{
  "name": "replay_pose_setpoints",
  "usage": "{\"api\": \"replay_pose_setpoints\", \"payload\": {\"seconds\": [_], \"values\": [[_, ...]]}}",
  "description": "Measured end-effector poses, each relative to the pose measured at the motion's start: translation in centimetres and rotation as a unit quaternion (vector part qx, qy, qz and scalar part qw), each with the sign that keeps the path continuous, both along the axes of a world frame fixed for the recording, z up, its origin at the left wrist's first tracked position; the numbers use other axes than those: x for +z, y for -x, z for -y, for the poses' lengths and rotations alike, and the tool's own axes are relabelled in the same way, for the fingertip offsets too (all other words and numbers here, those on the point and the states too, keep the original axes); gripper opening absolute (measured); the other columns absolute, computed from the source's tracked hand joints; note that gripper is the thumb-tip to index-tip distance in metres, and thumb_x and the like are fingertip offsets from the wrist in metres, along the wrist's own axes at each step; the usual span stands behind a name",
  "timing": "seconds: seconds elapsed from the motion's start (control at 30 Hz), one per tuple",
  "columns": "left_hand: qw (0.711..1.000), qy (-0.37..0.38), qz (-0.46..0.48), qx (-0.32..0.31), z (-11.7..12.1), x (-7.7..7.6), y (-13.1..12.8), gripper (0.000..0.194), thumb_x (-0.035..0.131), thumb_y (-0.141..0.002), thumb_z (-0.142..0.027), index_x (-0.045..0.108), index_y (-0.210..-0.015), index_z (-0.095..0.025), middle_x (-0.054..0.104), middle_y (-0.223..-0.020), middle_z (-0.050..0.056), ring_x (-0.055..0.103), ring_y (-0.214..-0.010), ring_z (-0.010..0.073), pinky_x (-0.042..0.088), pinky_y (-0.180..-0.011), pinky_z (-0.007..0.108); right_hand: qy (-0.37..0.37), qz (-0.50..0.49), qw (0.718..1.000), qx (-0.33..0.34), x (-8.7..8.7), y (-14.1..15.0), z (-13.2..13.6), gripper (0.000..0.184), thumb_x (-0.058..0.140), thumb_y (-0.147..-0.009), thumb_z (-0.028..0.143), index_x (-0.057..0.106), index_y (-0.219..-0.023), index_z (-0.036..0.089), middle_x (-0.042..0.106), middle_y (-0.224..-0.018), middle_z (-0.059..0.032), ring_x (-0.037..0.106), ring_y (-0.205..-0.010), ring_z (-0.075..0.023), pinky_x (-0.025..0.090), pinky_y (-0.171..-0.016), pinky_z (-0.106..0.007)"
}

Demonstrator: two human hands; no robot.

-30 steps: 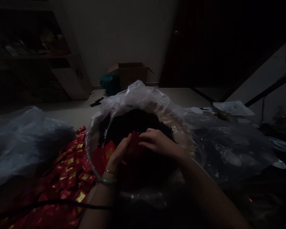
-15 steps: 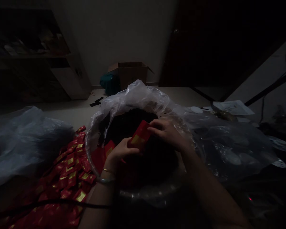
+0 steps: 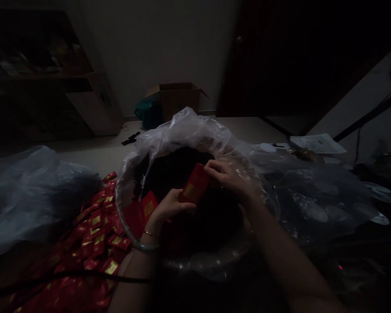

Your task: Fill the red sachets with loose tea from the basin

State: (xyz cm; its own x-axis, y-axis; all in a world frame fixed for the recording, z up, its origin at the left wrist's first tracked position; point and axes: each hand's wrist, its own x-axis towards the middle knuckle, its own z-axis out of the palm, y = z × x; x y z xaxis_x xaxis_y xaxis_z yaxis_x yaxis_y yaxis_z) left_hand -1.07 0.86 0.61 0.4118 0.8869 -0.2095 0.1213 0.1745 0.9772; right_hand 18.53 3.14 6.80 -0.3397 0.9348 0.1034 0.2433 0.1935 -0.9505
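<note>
Both hands hold one small red packet (image 3: 193, 188) with a gold label over a clear plastic bag (image 3: 182, 130) full of dark loose stuff (image 3: 176, 167). My left hand (image 3: 169, 208) grips the packet's lower end; a thin bracelet is on that wrist. My right hand (image 3: 228, 176) pinches its upper end. Two more red packets (image 3: 142, 212) lean inside the bag's left rim.
Several red packets (image 3: 94, 234) lie heaped at the lower left. A crumpled clear bag (image 3: 29, 191) sits at the left, another (image 3: 313, 195) at the right. A cardboard box (image 3: 177, 98) and a shelf unit (image 3: 52, 78) stand by the far wall. The room is dim.
The red packet has come up out of the dark stuff, tilted with its gold label showing. My right hand has shifted to the packet's top end.
</note>
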Motion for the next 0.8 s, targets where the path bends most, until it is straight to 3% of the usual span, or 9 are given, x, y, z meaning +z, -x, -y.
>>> {"api": "replay_pose_setpoints", "payload": {"seconds": [0.17, 0.3, 0.4, 0.53, 0.6, 0.7, 0.8], "values": [[1.000, -0.027, -0.004, -0.009, -0.1, -0.1, 0.0, 0.030, 0.079, -0.053, -0.022, 0.068, -0.079, -0.012, 0.068, -0.066, -0.001, 0.060, -0.061, 0.0147, 0.046, -0.058, 0.023, -0.034, 0.040, 0.999, -0.010, 0.1, 0.0, -0.1, 0.023, 0.054, -0.082, 0.039, 0.055, -0.072, 0.018, 0.052, -0.062, 0.0035, 0.048, -0.052, -0.0094, 0.037, -0.048, -0.021], [0.998, -0.024, 0.042, -0.027, -0.2, 0.2, 0.2, 0.039, 0.076, -0.059, -0.027, 0.069, -0.094, -0.012, 0.072, -0.084, 0.003, 0.064, -0.077, 0.0194, 0.049, -0.069, 0.026, -0.081, 0.084, 0.993, 0.032, -0.3, 0.3, -0.2, 0.017, 0.058, -0.079, 0.032, 0.062, -0.076, 0.017, 0.062, -0.072, 0.0002, 0.055, -0.067, -0.0127, 0.043, -0.062, -0.024], [0.996, -0.060, 0.061, 0.041, -0.2, 0.4, 0.2, 0.037, 0.068, -0.068, -0.032, 0.069, -0.101, -0.014, 0.073, -0.095, 0.005, 0.064, -0.087, 0.0211, 0.048, -0.075, 0.026, -0.077, 0.094, 0.991, 0.060, -1.0, 0.8, -0.1, 0.015, 0.060, -0.078, 0.031, 0.064, -0.076, 0.016, 0.064, -0.073, -0.0004, 0.057, -0.069, -0.0136, 0.043, -0.064, -0.025], [0.985, -0.093, 0.043, 0.138, -0.3, 0.4, -0.1, 0.031, 0.066, -0.069, -0.036, 0.073, -0.089, -0.013, 0.074, -0.085, 0.005, 0.065, -0.081, 0.0214, 0.048, -0.069, 0.026, -0.075, 0.076, 0.991, 0.076, -1.9, 1.8, 0.0, 0.016, 0.063, -0.077, 0.032, 0.064, -0.080, 0.017, 0.064, -0.076, -0.0012, 0.059, -0.073, -0.0149, 0.045, -0.066, -0.026], [0.977, -0.095, 0.045, 0.185, -0.3, 0.3, -0.3, 0.030, 0.068, -0.066, -0.036, 0.073, -0.083, -0.012, 0.073, -0.078, 0.004, 0.064, -0.074, 0.0204, 0.048, -0.065, 0.026, -0.100, 0.043, 0.993, 0.042, -2.4, 2.2, 0.0, 0.023, 0.065, -0.073, 0.031, 0.062, -0.093, 0.019, 0.064, -0.085, -0.0022, 0.058, -0.073, -0.0140, 0.046, -0.066, -0.026], [0.962, -0.090, 0.068, 0.250, -0.4, 0.0, -0.4, 0.027, 0.070, -0.063, -0.035, 0.073, -0.077, -0.013, 0.072, -0.070, 0.002, 0.062, -0.065, 0.0167, 0.047, -0.059, 0.024, -0.118, 0.007, 0.993, -0.027, -3.2, 2.7, -0.2, 0.049, 0.072, -0.065, 0.031, 0.053, -0.110, 0.020, 0.060, -0.100, -0.0045, 0.053, -0.063, -0.0099, 0.046, -0.059, -0.025], [0.952, -0.089, 0.091, 0.279, -0.5, -0.3, -0.3, 0.023, 0.072, -0.061, -0.033, 0.072, -0.073, -0.013, 0.071, -0.067, 0.001, 0.060, -0.061, 0.0141, 0.046, -0.057, 0.022, -0.088, 0.015, 0.996, -0.032, -3.7, 2.9, -0.4, 0.045, 0.072, -0.064, 0.035, 0.055, -0.103, 0.020, 0.062, -0.092, -0.0030, 0.055, -0.066, -0.0116, 0.047, -0.061, -0.026]]}}
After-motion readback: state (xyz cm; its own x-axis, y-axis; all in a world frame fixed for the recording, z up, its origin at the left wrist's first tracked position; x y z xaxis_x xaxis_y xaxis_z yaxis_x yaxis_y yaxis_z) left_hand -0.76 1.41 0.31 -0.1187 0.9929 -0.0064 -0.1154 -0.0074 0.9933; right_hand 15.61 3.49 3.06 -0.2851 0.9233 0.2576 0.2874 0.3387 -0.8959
